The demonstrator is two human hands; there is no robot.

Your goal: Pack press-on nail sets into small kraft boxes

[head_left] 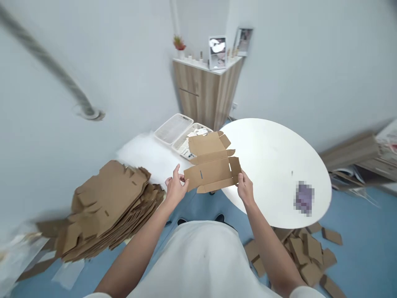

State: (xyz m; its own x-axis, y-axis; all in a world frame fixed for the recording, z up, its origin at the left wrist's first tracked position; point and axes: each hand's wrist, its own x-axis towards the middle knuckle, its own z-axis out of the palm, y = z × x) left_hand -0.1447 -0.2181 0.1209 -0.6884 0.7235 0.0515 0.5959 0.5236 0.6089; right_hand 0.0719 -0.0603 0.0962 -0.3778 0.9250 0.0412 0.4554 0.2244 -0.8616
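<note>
A brown cardboard box blank (214,169), unfolded with creased flaps and slots, is held up in front of me between both hands. My left hand (176,185) pinches its left flap, with the index finger raised. On the opposite side my right hand (245,187) grips the right end flap, thumb on top. The blank's far panel overlaps the view of a white plastic basket (181,147) with its lid open and small white items inside. To the left is a tall stack of flat cardboard blanks (107,203).
A white oval table (266,165) stands to the right, bearing a blurred purple item (304,198). Several folded small boxes (307,252) lie on the blue floor below it. A wooden cabinet (198,91) fills the far corner. Clear plastic (21,252) lies lower left.
</note>
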